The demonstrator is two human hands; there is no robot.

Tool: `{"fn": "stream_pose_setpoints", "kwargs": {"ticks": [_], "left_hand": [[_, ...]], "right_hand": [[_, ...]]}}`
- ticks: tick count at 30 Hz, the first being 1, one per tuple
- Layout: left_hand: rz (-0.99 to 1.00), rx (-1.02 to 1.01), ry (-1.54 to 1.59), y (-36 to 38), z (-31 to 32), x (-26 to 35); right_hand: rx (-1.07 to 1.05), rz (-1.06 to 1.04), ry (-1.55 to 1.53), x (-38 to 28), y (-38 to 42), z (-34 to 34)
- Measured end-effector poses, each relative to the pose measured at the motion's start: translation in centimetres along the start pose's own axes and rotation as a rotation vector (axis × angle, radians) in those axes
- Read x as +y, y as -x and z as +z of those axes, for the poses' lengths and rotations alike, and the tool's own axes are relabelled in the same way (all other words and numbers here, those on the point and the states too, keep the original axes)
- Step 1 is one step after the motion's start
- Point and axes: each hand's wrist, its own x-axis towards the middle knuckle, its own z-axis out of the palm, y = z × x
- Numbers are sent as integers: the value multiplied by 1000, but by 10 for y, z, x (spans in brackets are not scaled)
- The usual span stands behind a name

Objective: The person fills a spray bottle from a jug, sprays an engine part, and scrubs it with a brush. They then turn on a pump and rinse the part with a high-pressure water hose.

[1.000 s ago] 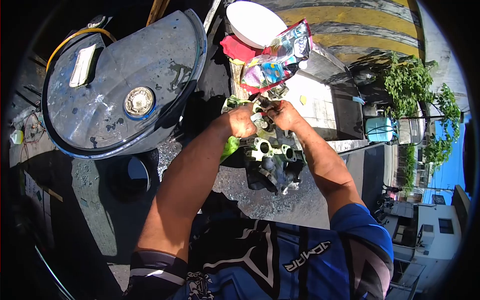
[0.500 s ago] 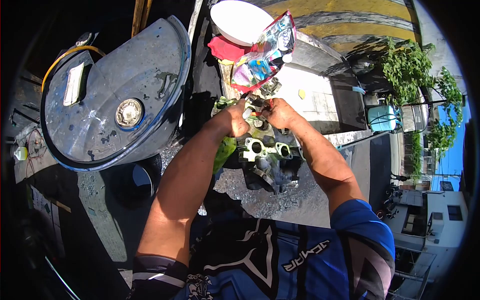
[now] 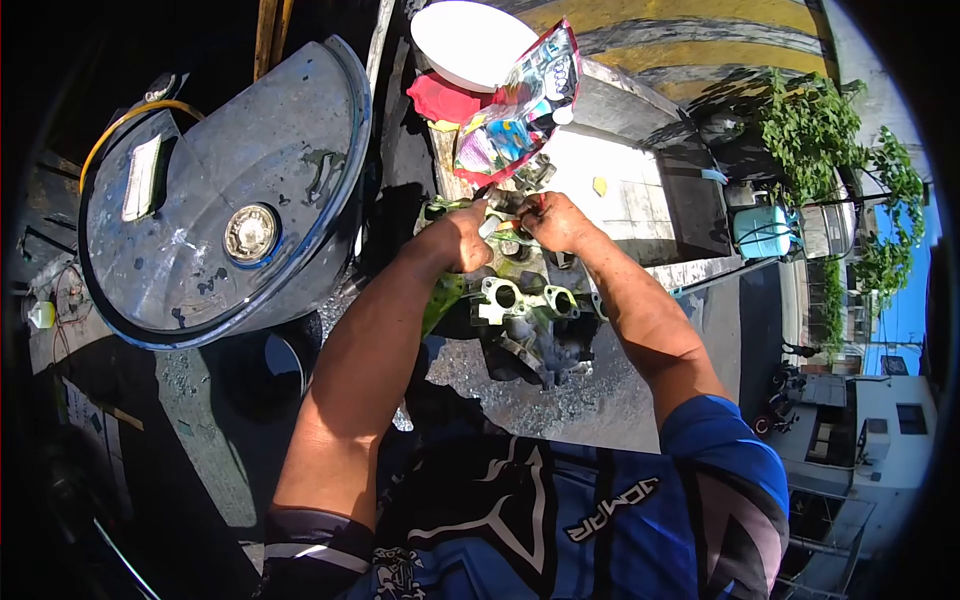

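Note:
My left hand point(image 3: 463, 240) is closed, fingers bent inward over the far side of a dirty metal engine part; what it grips is hidden. Close to its right, my right hand point(image 3: 558, 223) is closed with thumb and forefinger together around something small, of which only a bit of red shows. Below both hands, a cast metal piece with two round flanged openings point(image 3: 530, 298) faces up, bright in the sun. Green material point(image 3: 443, 303) lies beside it under my left wrist. A printed plastic pouch point(image 3: 520, 110) stands just beyond my hands.
A large blue-rimmed drum point(image 3: 300, 110) stands at left, with a brush-like block point(image 3: 146, 180) on its lid. A white basin point(image 3: 475, 45) and red cloth point(image 3: 445, 97) sit at the back. Right of them is a pale tiled surface point(image 3: 630, 205); plants point(image 3: 815, 130) grow farther right.
The view has shifted slightly, so the drum, basin and pouch appear a little farther left. Both hands stay close together over the metal part, with only small finger movement.

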Motion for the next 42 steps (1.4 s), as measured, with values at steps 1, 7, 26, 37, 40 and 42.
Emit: {"fn": "stream_pose_setpoints", "kwargs": {"ticks": [1,7,26,37,40,42], "left_hand": [[-123,3,18,-2,0,10],[287,-69,-847,67,2,60],[505,231,-614,208,-3,106],[419,187,-605,219,-24,86],[455,185,-574,211,-26,70],[504,214,-578,211,-26,67]], "right_hand": [[73,-7,-48,2,-5,0],[-33,-56,-30,15,-7,6],[-108,-201,280,-35,-23,2],[-63,-228,286,-42,-23,5],[-294,-56,434,-20,-52,5],[-169,-140,261,-37,-33,-2]]}}
